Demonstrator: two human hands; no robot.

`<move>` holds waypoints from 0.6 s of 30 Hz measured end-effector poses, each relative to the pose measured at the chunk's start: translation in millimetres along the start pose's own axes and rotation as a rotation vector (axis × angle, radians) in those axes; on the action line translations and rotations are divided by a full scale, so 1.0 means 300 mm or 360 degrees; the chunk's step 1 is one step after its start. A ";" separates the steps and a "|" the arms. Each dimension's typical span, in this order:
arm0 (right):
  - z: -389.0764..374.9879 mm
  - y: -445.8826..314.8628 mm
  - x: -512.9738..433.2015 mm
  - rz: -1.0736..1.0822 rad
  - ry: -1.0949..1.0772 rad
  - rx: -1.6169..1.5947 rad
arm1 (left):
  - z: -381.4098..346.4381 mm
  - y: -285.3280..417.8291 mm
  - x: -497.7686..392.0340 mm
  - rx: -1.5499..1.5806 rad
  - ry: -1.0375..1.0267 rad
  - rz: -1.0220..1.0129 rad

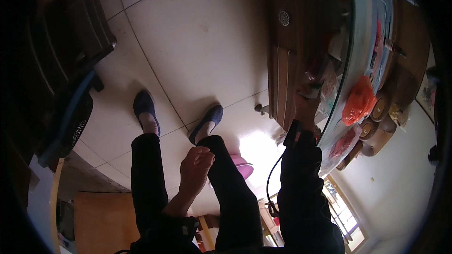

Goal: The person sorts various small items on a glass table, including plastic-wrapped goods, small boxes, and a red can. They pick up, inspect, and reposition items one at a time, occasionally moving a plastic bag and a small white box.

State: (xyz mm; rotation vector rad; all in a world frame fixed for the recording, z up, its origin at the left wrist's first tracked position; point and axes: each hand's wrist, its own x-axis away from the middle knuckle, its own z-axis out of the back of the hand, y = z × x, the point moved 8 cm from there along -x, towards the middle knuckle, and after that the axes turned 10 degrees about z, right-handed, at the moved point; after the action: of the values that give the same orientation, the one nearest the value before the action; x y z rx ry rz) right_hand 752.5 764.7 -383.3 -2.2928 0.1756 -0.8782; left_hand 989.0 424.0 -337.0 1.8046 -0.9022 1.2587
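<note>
My left hand [197, 162] is closed in a loose fist above my legs, with nothing seen in it. Over at the right, my right hand [306, 100] reaches below the edge of a glass-topped table [348, 74], among things on its lower level. A small pale item [311, 92] is at its fingers; shadow hides whether they grip it. Clear plastic bags [329, 86] lie beside that hand. Above, an orange plastic bag [359, 101] rests on the glass top.
A transparent bag with something red [342, 144] is at the table's near end. A pink basin [242, 166] stands on the tiled floor beyond my leg. At the left are a blue-rimmed dark basket [79, 113] and dark furniture [95, 56]. A wooden panel [106, 218] is at lower left.
</note>
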 end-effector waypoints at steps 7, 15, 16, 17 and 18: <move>0.118 -0.077 -0.043 0.0295 -0.0297 0.0831 | 0.015 0.001 0.009 0.0060 0.0014 0.0093; 0.088 0.018 0.082 0.0072 -0.0144 0.0603 | 0.017 0.024 0.010 0.0042 -0.0001 0.0102; 0.054 0.081 0.118 -0.0176 -0.0266 0.0332 | 0.016 0.032 0.010 0.0015 0.0000 0.0067; 0.076 0.100 0.135 -0.0154 -0.0079 0.0423 | 0.013 0.029 0.008 0.0016 -0.0010 0.0095; 0.096 0.118 0.154 -0.0132 0.0108 0.0513 | 0.011 0.026 0.007 0.0018 -0.0017 0.0123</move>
State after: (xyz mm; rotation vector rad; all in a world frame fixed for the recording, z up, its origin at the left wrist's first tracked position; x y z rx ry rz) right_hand 809.8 737.2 -396.3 -1.9836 -0.0315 -0.9523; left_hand 984.2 417.1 -334.6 1.8019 -0.9809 1.3056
